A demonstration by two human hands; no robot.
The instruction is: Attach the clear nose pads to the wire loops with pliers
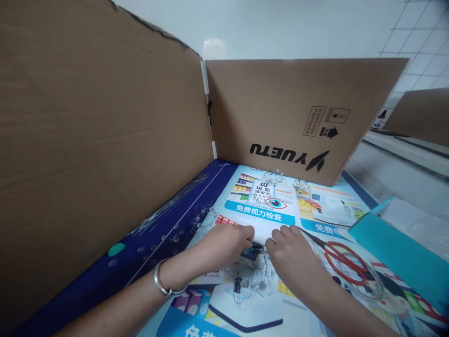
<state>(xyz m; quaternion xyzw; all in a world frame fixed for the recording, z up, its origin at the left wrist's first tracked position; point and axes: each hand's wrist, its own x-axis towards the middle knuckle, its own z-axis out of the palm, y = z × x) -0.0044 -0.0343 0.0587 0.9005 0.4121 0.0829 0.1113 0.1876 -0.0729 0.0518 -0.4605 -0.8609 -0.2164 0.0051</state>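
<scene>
Both my hands meet in the middle of a printed poster (259,217) that covers the table. My left hand (224,243), with a silver bracelet (159,281) on its wrist, has its fingers curled and pinched. My right hand (293,250) is pinched the same way, its fingertips touching the left ones. Between them they grip a small dark part (253,250) tied to thin clear wire. A tangle of that wire with small clear beads (250,278) and a little black cylinder (237,284) lies just under my hands.
Red-handled scissors (342,262) lie right of my right hand. A teal box (400,255) sits at the right edge. Cardboard walls stand on the left (98,126) and behind (291,112). Straight wires (171,206) and loose beads (168,236) lie along the left wall; clear pieces (273,177) lie by the back wall.
</scene>
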